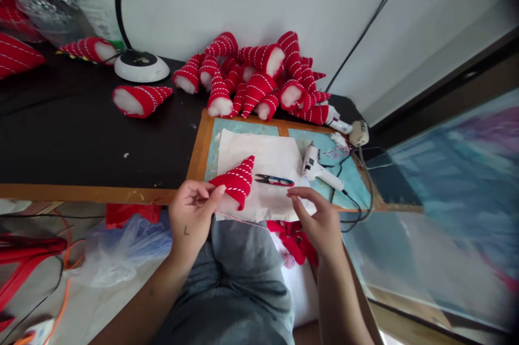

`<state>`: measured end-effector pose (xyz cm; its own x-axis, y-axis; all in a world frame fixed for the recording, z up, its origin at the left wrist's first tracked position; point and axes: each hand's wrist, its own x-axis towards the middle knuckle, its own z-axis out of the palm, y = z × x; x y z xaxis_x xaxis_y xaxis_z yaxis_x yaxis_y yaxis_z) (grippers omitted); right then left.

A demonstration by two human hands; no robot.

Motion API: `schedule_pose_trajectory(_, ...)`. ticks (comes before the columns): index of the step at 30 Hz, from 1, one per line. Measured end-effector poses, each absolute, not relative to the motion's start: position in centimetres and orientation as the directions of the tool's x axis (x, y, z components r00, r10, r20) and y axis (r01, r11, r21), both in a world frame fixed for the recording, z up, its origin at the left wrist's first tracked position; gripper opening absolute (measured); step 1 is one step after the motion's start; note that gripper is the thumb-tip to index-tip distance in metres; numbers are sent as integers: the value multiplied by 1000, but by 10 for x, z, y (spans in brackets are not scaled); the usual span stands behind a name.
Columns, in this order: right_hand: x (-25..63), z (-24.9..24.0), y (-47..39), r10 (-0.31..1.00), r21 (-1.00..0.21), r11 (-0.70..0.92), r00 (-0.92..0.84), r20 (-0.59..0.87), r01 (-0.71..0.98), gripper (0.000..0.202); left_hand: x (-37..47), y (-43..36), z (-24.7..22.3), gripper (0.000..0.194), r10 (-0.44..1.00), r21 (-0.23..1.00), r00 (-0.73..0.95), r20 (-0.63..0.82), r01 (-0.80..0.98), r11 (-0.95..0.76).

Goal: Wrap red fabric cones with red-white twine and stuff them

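A red felt cone point(237, 181) wound with red-and-white twisted cord is pinched at its wide end by my left hand point(192, 212). White stuffing shows at its base, and its tip points up and away. From the base a loose length of cord point(243, 221) trails right across the paper's near edge toward my lap. My right hand point(318, 218) hovers over the paper's right side, thumb and forefinger curved with a small gap, nothing visible between them. Thread snips point(274, 179) lie on the white paper point(259, 147) between the hands. A white glue gun point(322, 169) rests to the right.
Behind the blue board point(243, 127) piles a heap of stuffed red cones point(257, 91). One more cone point(141, 100) lies left, near a lamp base point(141, 66). The glue gun's cable point(357, 204) loops over the desk's right edge. Plastic bags point(121, 250) are below left.
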<state>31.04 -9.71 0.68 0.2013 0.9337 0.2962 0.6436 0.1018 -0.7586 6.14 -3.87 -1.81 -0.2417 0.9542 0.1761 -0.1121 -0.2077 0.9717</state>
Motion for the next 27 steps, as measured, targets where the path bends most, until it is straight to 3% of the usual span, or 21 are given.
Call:
schedule_pose_trajectory(2,319,5,-89,921,-574,150,96,376,805,24,62,-35,-17,37,954,974,-247,172,-101,-202)
schedule_pose_trajectory(5,321,-4,-65,934,-283,216,-113,340,934,39,63,-30,-18,36,954,976,-248,167,-95,-196)
schedule_pose_trajectory(8,315,-12,-43,944,-141,229,-184,273,963,38,62,-28,-21,35,953,977,-249,172,-83,-198)
schedule_pose_trajectory(14,310,-15,-32,944,-142,232,-188,271,962,17,54,-28,-21,30,938,976,-272,217,52,-211)
schedule_pose_trajectory(20,307,-23,-42,939,-201,235,-168,299,951,25,53,-27,-21,31,953,985,-249,169,7,-173)
schedule_pose_trajectory(27,313,-31,-46,930,-343,145,-10,367,928,32,53,-26,-23,28,949,979,-247,198,9,-202)
